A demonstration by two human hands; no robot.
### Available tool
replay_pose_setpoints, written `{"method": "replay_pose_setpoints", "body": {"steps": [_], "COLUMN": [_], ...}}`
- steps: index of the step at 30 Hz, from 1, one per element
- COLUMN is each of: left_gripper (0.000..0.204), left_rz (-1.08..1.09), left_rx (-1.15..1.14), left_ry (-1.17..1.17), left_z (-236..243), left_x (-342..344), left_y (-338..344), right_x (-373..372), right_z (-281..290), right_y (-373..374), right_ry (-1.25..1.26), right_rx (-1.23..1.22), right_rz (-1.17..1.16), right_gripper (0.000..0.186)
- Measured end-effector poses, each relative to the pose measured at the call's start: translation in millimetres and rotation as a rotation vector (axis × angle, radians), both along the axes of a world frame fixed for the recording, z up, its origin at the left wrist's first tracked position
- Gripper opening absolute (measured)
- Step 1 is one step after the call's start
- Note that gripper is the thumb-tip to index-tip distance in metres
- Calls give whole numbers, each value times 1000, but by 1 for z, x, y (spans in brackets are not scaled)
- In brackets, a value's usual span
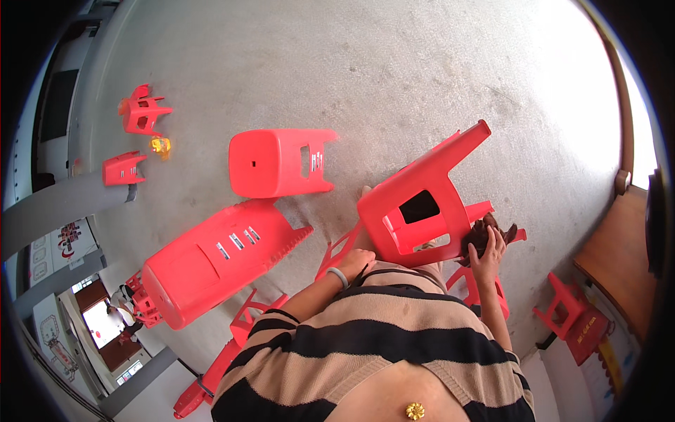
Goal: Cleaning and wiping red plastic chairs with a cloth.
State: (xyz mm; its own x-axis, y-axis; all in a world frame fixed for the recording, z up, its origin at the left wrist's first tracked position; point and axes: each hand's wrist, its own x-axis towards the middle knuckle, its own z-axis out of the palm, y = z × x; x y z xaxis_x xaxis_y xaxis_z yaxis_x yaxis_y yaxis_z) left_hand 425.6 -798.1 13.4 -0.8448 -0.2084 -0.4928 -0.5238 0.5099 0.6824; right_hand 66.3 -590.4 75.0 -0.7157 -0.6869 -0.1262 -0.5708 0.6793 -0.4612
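A red plastic stool lies on its side across my lap, its legs pointing to the right. My right hand presses a crumpled dark brown cloth against the stool's near legs. Its fingers are bent over the cloth. My left hand, with a pale band at the wrist, rests at my lap beside the stool's seat end. Its fingers are mostly hidden, so whether they grip the stool I cannot make out.
To the left, a long stack of red stools lies on its side beside another tipped red stool. Smaller red stools and a yellow object sit farther left. A wooden table stands right. Another person is at lower left.
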Motion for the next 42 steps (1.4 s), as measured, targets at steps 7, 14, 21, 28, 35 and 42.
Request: {"method": "replay_pose_setpoints", "body": {"steps": [7, 14, 21, 28, 35, 42], "left_gripper": [43, 53, 33, 42, 61, 63], "left_rz": [-320, -492, -59, 319, 200, 235], "left_rx": [315, 489, 748, -140, 59, 42], "left_ry": [-378, -744, -887, -5, 309, 465], "left_z": [25, 51, -7, -53, -37, -84], "left_x": [-21, -31, -6, -50, -124, -118], "left_y": [-66, -96, -124, -166, -130, -131], "right_x": [12, 13, 14, 14, 19, 20], "right_z": [-14, -16, -22, -25, -34, -55], "right_y": [-19, -23, -33, -33, -26, -14], "right_ry": [146, 243, 324, 386, 475, 592], "right_rx": [78, 114, 54, -76, -124, -376], "right_rz": [-172, -254, -301, -288, -258, -249], "right_gripper": [64, 51, 45, 42, 41, 52]}}
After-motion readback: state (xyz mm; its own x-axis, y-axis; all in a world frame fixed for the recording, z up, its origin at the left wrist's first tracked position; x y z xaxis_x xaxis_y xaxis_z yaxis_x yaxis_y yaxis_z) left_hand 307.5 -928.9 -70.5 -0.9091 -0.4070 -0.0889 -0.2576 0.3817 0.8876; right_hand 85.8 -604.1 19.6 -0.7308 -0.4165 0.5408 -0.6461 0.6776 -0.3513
